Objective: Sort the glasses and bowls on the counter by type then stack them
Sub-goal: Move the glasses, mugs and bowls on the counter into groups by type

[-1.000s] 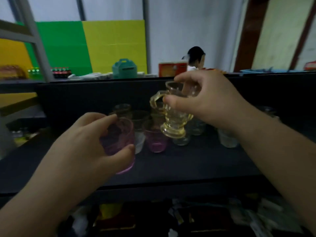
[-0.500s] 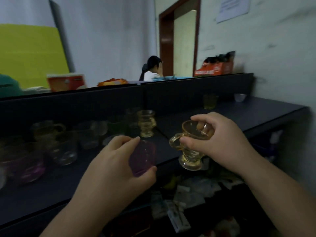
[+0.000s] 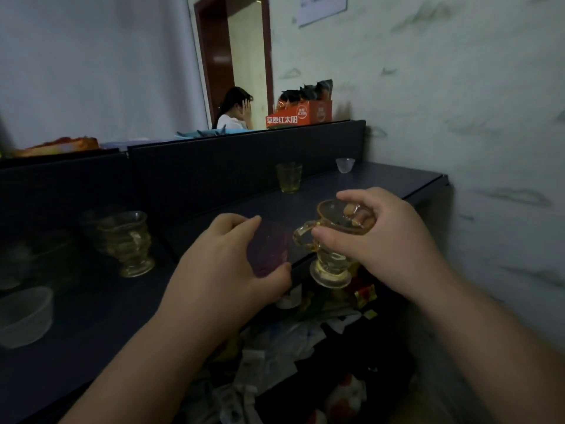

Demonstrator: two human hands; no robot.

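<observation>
While aloft, purple glass [image 3: 269,250] left-held.

- The dark counter [image 3: 351,191] lies bare between the yellow tumbler [image 3: 289,177] and its front edge.
- Behind the tumbler, the back panel [image 3: 244,160] closes off that side.
- Right of the tumbler a small clear cup [image 3: 345,165] stands near the wall [image 3: 458,117].
- Well left of the tumbler, footed amber glasses [image 3: 127,243] and a clear plastic bowl [image 3: 24,316] crowd the counter.

Two bare forearms, left hand [image 3: 223,267], right hand [image 3: 388,243], no sleeves, rings or watch.
</observation>
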